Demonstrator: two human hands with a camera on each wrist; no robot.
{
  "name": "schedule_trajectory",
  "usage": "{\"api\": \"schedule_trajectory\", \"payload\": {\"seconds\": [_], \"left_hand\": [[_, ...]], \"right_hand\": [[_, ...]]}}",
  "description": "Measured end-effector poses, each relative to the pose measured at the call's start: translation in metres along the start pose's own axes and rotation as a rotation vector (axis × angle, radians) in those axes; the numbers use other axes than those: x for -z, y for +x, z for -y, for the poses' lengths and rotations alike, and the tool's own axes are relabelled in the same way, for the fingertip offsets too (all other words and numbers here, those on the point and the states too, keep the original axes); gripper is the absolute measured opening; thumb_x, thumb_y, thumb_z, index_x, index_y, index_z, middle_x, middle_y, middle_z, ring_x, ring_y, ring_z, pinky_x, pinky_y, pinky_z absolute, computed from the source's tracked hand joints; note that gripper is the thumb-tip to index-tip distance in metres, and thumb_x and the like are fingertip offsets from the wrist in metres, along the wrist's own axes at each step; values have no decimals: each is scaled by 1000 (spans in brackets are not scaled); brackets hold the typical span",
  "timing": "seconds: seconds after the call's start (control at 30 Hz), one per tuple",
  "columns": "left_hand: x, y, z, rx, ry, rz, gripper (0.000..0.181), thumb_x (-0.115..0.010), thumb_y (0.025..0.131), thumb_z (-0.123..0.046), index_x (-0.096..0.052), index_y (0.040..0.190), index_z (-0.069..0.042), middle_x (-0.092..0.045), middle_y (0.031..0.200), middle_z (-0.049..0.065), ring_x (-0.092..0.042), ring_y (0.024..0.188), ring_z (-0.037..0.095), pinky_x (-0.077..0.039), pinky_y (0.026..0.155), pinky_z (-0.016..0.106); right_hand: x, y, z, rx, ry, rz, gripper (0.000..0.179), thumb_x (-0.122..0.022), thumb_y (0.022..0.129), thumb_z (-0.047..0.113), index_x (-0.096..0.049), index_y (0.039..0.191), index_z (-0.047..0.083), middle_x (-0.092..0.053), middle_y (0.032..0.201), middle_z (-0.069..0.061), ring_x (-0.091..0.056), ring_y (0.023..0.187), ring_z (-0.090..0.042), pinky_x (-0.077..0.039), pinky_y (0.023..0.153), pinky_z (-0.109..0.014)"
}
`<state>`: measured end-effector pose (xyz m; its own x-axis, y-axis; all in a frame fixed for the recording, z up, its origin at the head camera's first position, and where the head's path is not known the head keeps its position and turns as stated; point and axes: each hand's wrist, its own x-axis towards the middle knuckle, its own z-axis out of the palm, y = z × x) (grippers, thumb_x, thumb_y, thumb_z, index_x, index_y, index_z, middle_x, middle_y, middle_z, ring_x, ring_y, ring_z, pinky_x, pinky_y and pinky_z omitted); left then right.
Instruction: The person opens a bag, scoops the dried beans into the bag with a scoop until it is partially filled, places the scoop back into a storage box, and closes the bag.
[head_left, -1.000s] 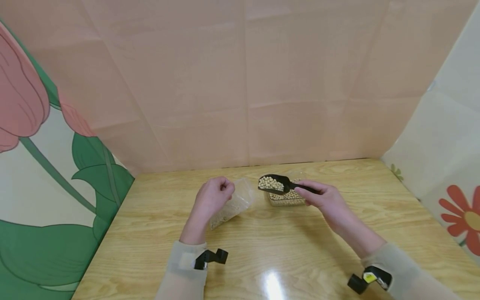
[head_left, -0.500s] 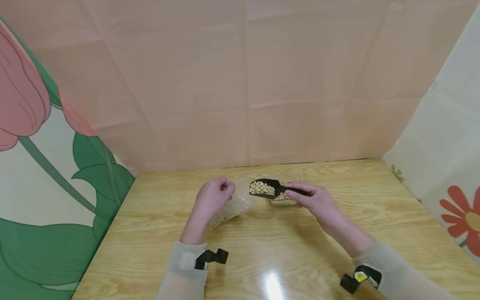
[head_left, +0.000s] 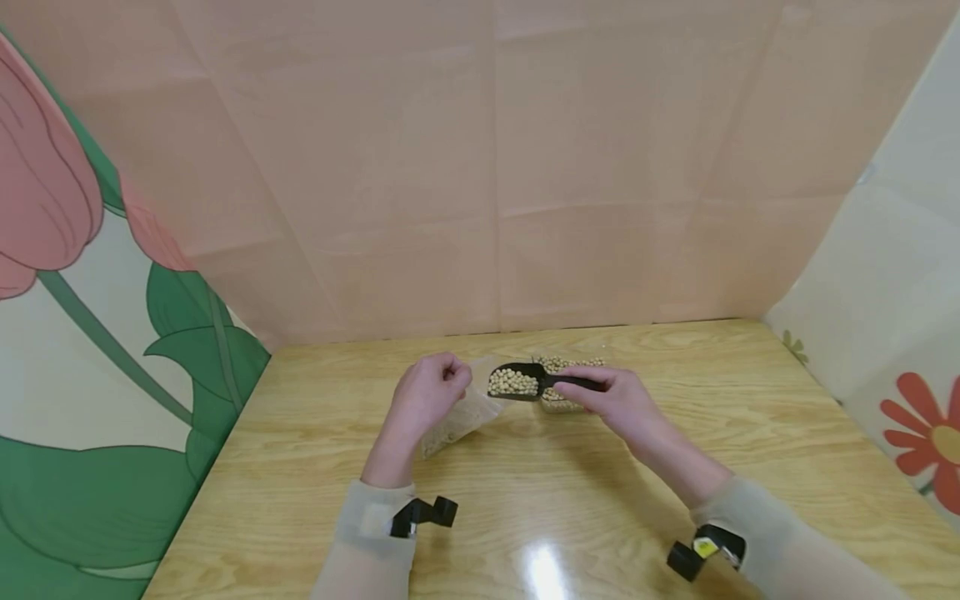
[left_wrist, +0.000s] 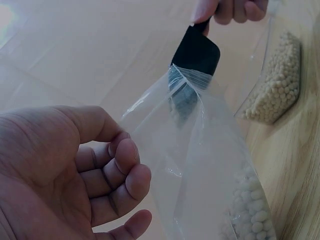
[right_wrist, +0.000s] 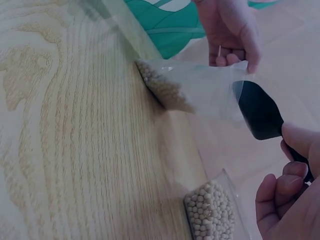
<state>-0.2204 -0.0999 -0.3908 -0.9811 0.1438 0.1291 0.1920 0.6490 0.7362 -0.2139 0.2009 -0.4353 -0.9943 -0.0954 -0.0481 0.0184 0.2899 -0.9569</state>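
My left hand (head_left: 429,387) pinches the edge of a clear zip bag (left_wrist: 190,165) near its mouth, holding it upright. Pale round beans lie in the bottom of the bag. In my right hand (head_left: 611,400) is the handle of a black scoop (right_wrist: 260,112), gripped between thumb and fingers, its bowl heaped with the same beans (head_left: 512,383). The scoop's tip sits inside the bag's mouth, seen through the plastic in the left wrist view. Behind and below the scoop stands a clear box (head_left: 558,407) of beans, partly hidden by scoop and right hand.
The wooden table (head_left: 300,500) runs under both arms. A pink cloth backdrop (head_left: 375,208) rises behind its far edge, with flower-patterned cloth (head_left: 180,333) at left and right. Each wrist wears a small black camera mount (head_left: 423,514).
My right hand has carried the loaded scoop left and slightly down, from over the box to the bag's mouth. The left hand and the bag have stayed nearly still.
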Motion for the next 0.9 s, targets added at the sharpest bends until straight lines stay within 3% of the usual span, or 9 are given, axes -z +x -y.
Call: {"api": "schedule_trajectory", "payload": {"seconds": [0.17, 0.33, 0.43, 0.9], "left_hand": [[0, 0, 0, 5, -4, 2, 23, -59, 109, -18, -73, 91, -13, -70, 80, -2, -50, 60, 19, -42, 61, 36], [0, -1, 0, 3, -4, 3, 24, -60, 109, -19, -73, 90, -14, -71, 80, -2, -49, 58, 18, -41, 59, 36], [0, -1, 0, -4, 0, 4, 24, -59, 109, -19, -73, 89, -15, -70, 79, -2, -48, 58, 18, -41, 59, 36], [1, -1, -3, 8, 5, 1, 24, -60, 110, -19, -73, 90, -13, -70, 80, -2, -50, 60, 19, -42, 60, 36]], "right_hand": [[-1, 0, 3, 15, -51, 9, 59, -87, 95, 50, -77, 140, 14, -66, 153, -9, -63, 127, -29, -52, 92, -38], [-1, 0, 7, 24, -90, 14, 56, -87, 95, 50, -78, 138, 15, -70, 146, -13, -59, 87, -22, -48, 66, -33], [-1, 0, 9, 38, -106, 16, 54, -86, 96, 49, -79, 137, 14, -71, 141, -16, -53, 73, -17, -45, 57, -30], [-1, 0, 15, 169, -201, 11, 38, -86, 98, 38, -83, 128, 14, -73, 141, -15, -50, 62, -14, -43, 52, -28]]}}
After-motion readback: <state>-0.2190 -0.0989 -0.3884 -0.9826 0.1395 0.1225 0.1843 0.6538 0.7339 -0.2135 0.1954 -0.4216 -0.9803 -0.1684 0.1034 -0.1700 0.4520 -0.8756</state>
